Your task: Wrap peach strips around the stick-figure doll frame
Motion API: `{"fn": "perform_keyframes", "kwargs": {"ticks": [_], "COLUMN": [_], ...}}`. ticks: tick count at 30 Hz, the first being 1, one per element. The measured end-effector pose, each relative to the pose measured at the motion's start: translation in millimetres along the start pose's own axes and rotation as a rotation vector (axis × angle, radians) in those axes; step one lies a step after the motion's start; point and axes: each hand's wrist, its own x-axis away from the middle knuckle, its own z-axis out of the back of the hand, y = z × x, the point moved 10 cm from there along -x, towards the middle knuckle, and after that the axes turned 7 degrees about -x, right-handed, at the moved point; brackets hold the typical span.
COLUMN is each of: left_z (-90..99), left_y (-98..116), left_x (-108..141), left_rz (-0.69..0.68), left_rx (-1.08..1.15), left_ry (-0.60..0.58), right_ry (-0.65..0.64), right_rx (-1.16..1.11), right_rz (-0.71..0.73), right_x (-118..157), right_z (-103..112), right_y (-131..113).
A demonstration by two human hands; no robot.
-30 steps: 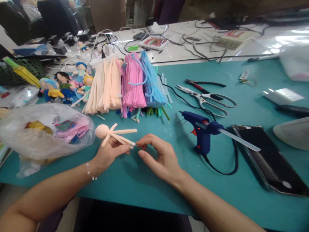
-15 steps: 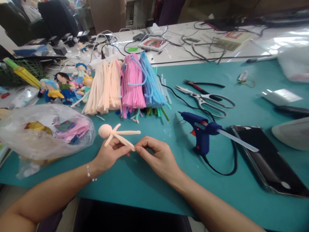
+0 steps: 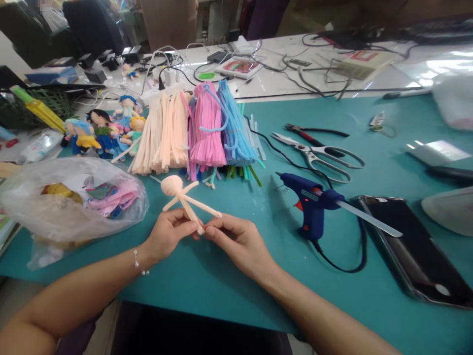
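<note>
The only view looks forward and down from the head, its far background blurred.

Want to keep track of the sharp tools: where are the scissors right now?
In the head view, the scissors lie on the green mat to the person's right, crossing the pliers and just beyond the blue glue gun.

No word, brand or number is readable. From the middle of the view, the glue gun (image 3: pixel 313 209) at three o'clock bears a small pale label (image 3: pixel 310 195) (too tiny to make out). The pale box (image 3: pixel 354 69) at two o'clock has a red-marked label (image 3: pixel 364 55), blurred; print on the white tube (image 3: pixel 41 146) at nine o'clock is illegible.
</note>
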Motion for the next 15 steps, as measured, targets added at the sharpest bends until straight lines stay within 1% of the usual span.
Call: {"fn": "perform_keyframes", "kwargs": {"ticks": [4,7,11,15], "left_z": [-0.1,-1.1,-1.8,-3.1], "left_y": [3,6,12,15], "left_x": [-1,0,3,5], "left_rz": [0.009,0.019,-0.003,-0.050], "left_rx": [-0.034,-0.072,-0.154,-0.222], "left_ry": [0.005,0.009,0.029,0.028], "right_ry": [-0.026,-0.030,-0.038,-0.025], "right_rx": [-0.188,-0.235,-0.217,-0.196], "right_rz": [-0.215,-0.306,-0.355,-0.353], "right_x": [1,4,6,5], "right_z": [-4,-7,-9,-10], "right_y": [17,24,33,36]}}
